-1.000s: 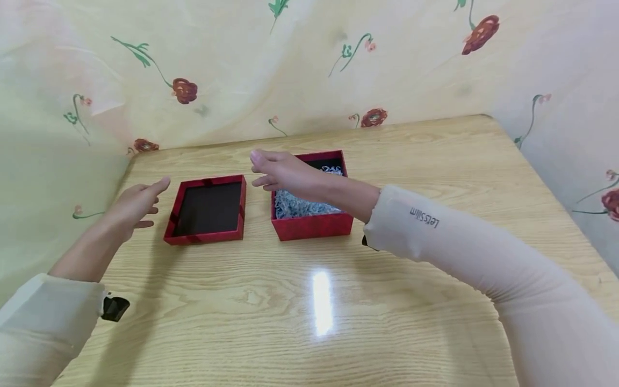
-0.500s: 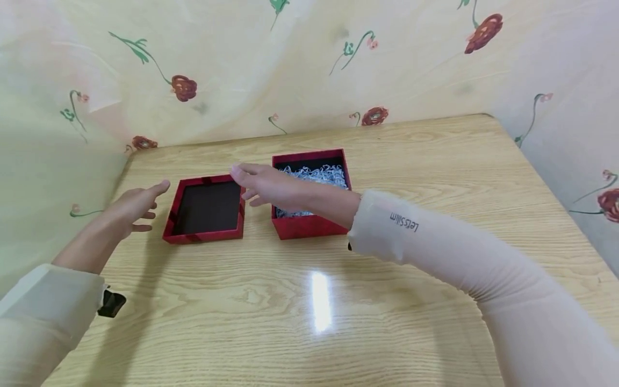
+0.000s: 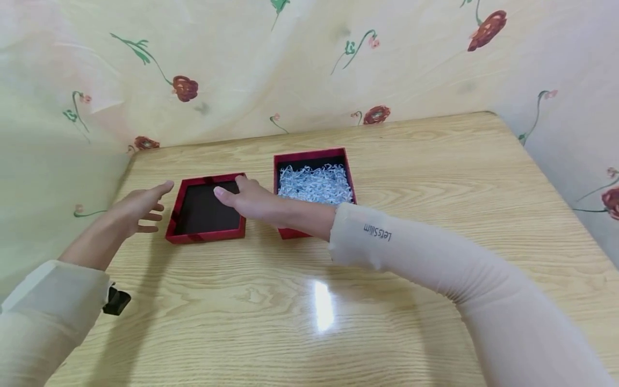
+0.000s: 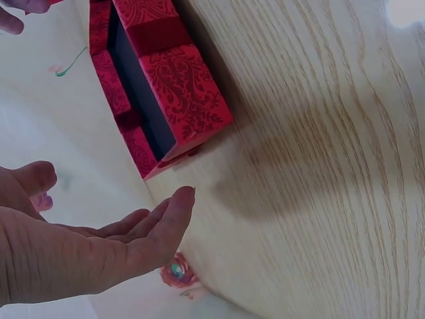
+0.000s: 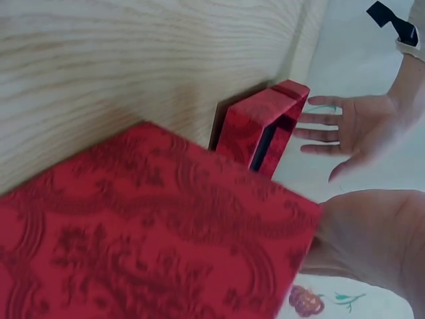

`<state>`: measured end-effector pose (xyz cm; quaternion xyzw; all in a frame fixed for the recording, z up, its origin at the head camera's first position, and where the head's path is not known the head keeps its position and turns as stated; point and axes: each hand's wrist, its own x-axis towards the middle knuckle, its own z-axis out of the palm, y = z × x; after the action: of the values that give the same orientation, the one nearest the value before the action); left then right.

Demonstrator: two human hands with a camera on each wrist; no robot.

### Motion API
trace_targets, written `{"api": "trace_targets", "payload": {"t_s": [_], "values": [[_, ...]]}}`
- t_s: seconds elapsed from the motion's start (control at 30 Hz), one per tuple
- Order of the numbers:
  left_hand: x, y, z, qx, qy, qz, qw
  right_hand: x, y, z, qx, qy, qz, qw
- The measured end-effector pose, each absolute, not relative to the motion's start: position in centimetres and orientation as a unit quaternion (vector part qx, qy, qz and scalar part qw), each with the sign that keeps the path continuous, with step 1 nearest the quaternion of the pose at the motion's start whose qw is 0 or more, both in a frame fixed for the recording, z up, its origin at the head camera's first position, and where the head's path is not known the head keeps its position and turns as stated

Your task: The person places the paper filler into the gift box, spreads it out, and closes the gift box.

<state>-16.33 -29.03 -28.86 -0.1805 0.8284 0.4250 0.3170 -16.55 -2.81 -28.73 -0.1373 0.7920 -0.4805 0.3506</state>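
Note:
A shallow red box lid (image 3: pixel 203 235) with a black inside lies hollow side up on the table. To its right stands a deeper red box (image 3: pixel 293 234) holding pale blue shredded paper (image 3: pixel 316 184). My left hand (image 3: pixel 137 212) hovers left of the lid, fingers extended and apart from it; the left wrist view shows the same hand (image 4: pixel 99 249) beside the patterned lid (image 4: pixel 182 93). My right hand (image 3: pixel 253 201) reaches across the box's front, thumb and fingertips above the lid's right part. In the right wrist view, the box wall (image 5: pixel 153 232) hides the right fingers.
The wooden table (image 3: pixel 232 322) carries both box parts near its back edge. Floral fabric (image 3: pixel 232 70) hangs behind and at the sides. A black clip-like piece (image 3: pixel 116 301) sits by the left sleeve.
My right hand has moved left and slightly nearer, from above the shredded-paper box to over the lid's right side. The left hand has hardly moved, and the box and lid stay put.

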Motion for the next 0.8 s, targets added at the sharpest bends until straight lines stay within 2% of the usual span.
{"api": "trace_targets", "payload": {"t_s": [0.37, 0.8], "values": [[-16.7, -28.3, -29.2, -0.193, 0.831, 0.410, 0.324, -16.1, -4.6, -30.0, -0.070, 0.831, -0.437, 0.337], [-16.8, -28.0, -29.6, -0.189, 0.830, 0.404, 0.334, -15.3, -6.5, -32.2, -0.040, 0.838, -0.447, 0.310]]}}
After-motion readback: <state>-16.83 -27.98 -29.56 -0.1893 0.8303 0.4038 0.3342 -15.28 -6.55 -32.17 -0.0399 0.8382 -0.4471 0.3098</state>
